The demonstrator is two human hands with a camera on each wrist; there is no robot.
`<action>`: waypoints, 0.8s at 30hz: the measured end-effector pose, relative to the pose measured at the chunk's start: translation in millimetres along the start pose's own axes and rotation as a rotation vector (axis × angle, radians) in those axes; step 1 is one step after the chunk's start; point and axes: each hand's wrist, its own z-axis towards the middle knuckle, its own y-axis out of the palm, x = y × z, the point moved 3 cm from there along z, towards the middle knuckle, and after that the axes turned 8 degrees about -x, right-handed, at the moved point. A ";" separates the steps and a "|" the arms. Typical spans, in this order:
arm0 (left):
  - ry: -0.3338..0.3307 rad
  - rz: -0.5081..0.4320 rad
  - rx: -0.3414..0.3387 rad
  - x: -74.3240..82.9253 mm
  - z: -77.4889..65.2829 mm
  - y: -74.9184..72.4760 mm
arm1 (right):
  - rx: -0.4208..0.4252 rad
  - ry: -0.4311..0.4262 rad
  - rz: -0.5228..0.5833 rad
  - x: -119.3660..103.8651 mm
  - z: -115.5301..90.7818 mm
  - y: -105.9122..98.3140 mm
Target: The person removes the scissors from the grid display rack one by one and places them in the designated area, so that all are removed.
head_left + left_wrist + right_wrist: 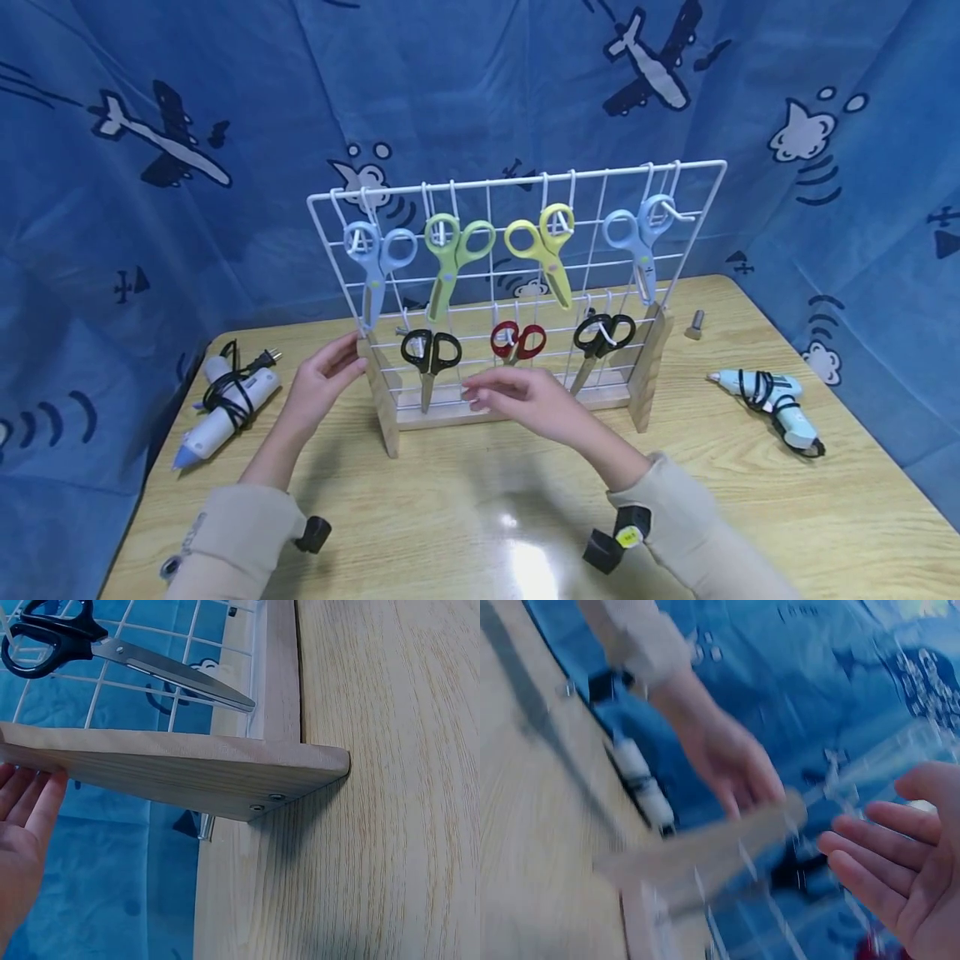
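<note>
My left hand [322,379] is at the wooden left side panel [380,400] of a white wire display rack [517,180]. In the left wrist view its fingers [46,802] are extended, with fingertips right at the panel's outer face. My right hand [525,400] hovers in front of the rack's lower row, holding nothing, fingers extended. Red-handled scissors [512,357] hang just above it, their blades partly hidden by the hand. Black-handled scissors [427,387] hang to the left of these, and another black-handled pair [588,367] to the right.
Blue [372,283], green [447,271], yellow [555,267] and more blue scissors [642,250] hang along the top row. A white glue gun [258,388] lies at left, a pale teal glue gun [797,423] and a bolt [697,323] at right. Blue printed cloth [465,83] surrounds the table.
</note>
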 end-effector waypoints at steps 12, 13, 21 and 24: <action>-0.057 0.046 0.002 18.8 -1.1 3.4 | 0.193 -0.065 0.162 -57.1 61.8 19.1; -0.067 0.051 0.004 22.3 -1.2 4.4 | 0.217 -0.059 0.154 -58.7 64.1 19.3; -0.124 0.051 0.012 37.6 -3.1 7.4 | 0.326 -0.052 0.129 -64.2 86.6 22.7; -0.114 0.041 0.013 36.5 -4.9 7.7 | 0.350 -0.043 0.098 -63.6 94.7 24.6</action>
